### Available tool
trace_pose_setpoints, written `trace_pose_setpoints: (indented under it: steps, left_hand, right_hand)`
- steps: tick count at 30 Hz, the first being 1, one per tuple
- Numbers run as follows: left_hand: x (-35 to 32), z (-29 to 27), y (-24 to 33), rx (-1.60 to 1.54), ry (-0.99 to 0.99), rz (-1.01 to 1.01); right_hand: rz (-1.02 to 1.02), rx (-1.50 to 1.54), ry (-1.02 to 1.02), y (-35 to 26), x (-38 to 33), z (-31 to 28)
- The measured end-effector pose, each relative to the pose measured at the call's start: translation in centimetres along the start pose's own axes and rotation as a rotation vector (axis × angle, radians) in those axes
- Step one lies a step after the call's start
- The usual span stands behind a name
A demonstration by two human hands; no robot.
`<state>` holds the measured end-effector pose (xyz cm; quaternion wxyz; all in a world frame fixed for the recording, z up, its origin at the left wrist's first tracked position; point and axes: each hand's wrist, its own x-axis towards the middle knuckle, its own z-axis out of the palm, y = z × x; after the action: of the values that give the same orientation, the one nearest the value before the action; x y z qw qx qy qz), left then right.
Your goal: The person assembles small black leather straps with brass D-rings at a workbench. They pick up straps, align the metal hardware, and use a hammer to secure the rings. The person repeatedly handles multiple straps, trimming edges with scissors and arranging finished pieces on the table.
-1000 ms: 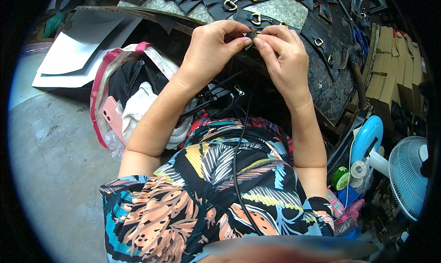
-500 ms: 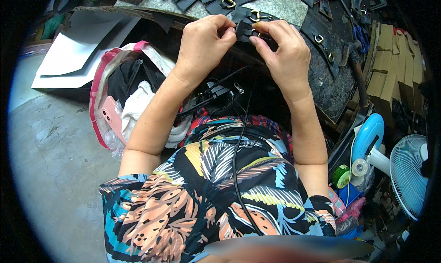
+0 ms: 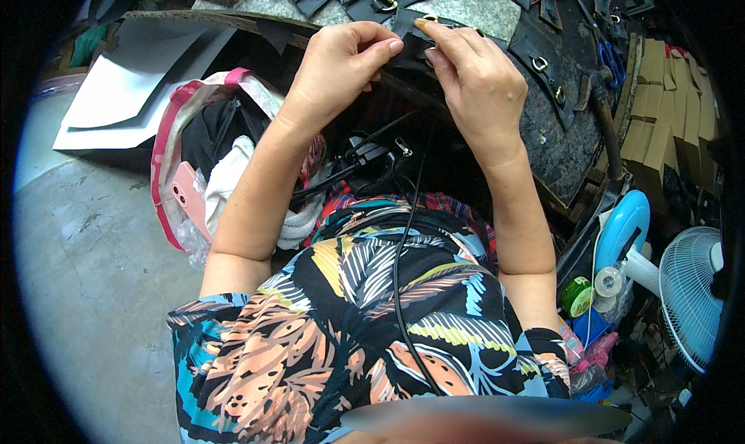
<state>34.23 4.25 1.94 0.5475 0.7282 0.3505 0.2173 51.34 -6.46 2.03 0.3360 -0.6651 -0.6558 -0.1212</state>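
Observation:
At the near edge of the work table, my left hand (image 3: pixel 337 70) is closed, thumb and forefinger pressed together; whatever lies between the tips is too small to make out. Across from it my right hand (image 3: pixel 483 81) has its thumb and forefinger around a black strap piece (image 3: pixel 409 27) with a gold-coloured metal ring, partly covered by the fingers. Farther back on the table lie several black strap pieces (image 3: pixel 363 8) with similar rings. Another strap (image 3: pixel 528 52) with a gold ring rests to the right of my right hand.
A hammer (image 3: pixel 602 122) and blue-handled scissors (image 3: pixel 611 64) lie at the table's right side. Beyond are cardboard pieces (image 3: pixel 648 110) and a fan (image 3: pixel 691 297). To the left are white sheets (image 3: pixel 124 95) and a pink-rimmed bag (image 3: pixel 161 188) holding a pink phone (image 3: pixel 190 200).
My left fingertips have come away from the strap's left end, still pinched. My right forefinger has moved up and left over the strap's ring.

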Motion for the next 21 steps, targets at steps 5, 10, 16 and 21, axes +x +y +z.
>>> trace_pose_setpoints:
  steps: [5, 10, 16, 21]
  left_hand:
    - [0.1, -0.5, -0.5, -0.249, -0.091, -0.043]
    - [-0.1, 0.4, -0.4, -0.078, 0.003, 0.119]
    - [-0.3, 1.3, 0.0, 0.233, 0.210, 0.276]
    - [-0.2, 1.3, -0.3, 0.360, 0.274, 0.362]
  right_hand:
    - [0.041, 0.052, -0.002, 0.1, -0.1, -0.4]
    - [0.031, 0.041, -0.091, -0.5, 0.1, -1.5]
    - [0.019, 0.019, -0.063, -0.1, 0.4, -0.9]
    - [0.040, 0.058, -0.033, 0.4, -0.1, -0.6]
